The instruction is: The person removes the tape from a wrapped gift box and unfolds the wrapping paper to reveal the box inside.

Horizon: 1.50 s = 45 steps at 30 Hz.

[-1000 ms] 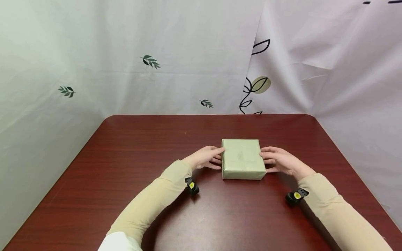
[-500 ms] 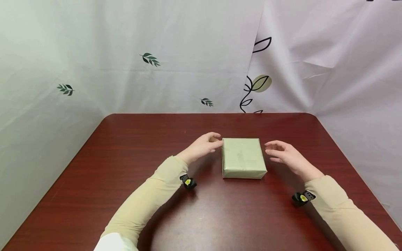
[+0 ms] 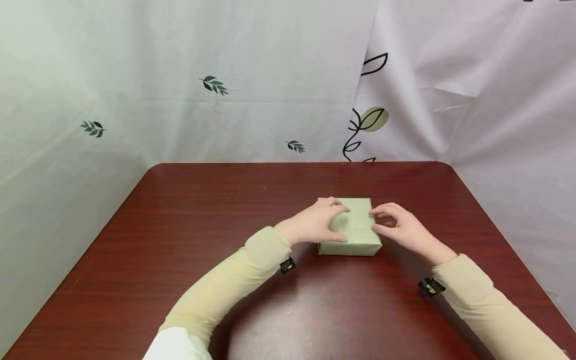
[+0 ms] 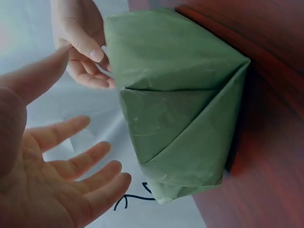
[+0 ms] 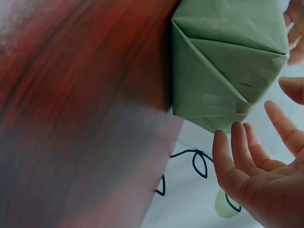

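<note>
A box wrapped in pale green paper [image 3: 360,220] lies flat on the table, right of the middle. My left hand [image 3: 315,222] is over the left half of its top, thumb and fingers spread. In the left wrist view, space shows between this hand [image 4: 61,175] and the box's folded paper end [image 4: 175,104]. Beside the box's right edge is my right hand [image 3: 405,229], fingers bent loosely and fingertips close to the edge. The right wrist view has the right hand's [image 5: 261,175] fingertips by the wrapped end [image 5: 218,66]; whether they touch it I cannot tell.
The dark red wooden table [image 3: 202,210] has rounded far corners. White curtains [image 3: 270,65] with leaf prints hang behind it and at both sides. A black strapped device [image 3: 287,265] sits on the left wrist, and another black device [image 3: 431,287] on the right.
Both hands came off the box's sides. The left hand then moved right, over the top; the right hand drew away and came back close to the right edge. The box stays in place.
</note>
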Tool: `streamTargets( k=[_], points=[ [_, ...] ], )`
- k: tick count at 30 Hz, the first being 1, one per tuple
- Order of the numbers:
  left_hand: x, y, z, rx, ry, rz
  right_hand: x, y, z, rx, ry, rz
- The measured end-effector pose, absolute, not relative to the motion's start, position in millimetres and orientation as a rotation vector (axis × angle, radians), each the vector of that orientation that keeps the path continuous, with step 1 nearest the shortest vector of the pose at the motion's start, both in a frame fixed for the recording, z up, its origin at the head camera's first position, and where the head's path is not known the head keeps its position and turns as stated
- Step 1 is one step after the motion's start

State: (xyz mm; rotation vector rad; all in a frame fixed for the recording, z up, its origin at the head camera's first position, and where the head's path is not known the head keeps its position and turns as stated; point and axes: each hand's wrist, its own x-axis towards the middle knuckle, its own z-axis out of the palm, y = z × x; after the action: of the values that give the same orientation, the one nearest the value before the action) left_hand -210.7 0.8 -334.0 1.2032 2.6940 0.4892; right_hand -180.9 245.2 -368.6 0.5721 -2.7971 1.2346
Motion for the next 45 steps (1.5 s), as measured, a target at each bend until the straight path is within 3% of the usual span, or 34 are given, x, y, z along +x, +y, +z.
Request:
streamTargets(
  k=[15, 45],
  points=[
    [-204.1, 6.2, -336.0, 1.303, 2.723, 0.073, -179.1, 247.3, -375.4, 0.706, -2.806, 0.906],
    [-209.4, 4.8, -339.6, 1.404, 2.704, 0.001, -187.8, 253.7, -380.2, 0.785, -2.700, 0.886]
  ],
)
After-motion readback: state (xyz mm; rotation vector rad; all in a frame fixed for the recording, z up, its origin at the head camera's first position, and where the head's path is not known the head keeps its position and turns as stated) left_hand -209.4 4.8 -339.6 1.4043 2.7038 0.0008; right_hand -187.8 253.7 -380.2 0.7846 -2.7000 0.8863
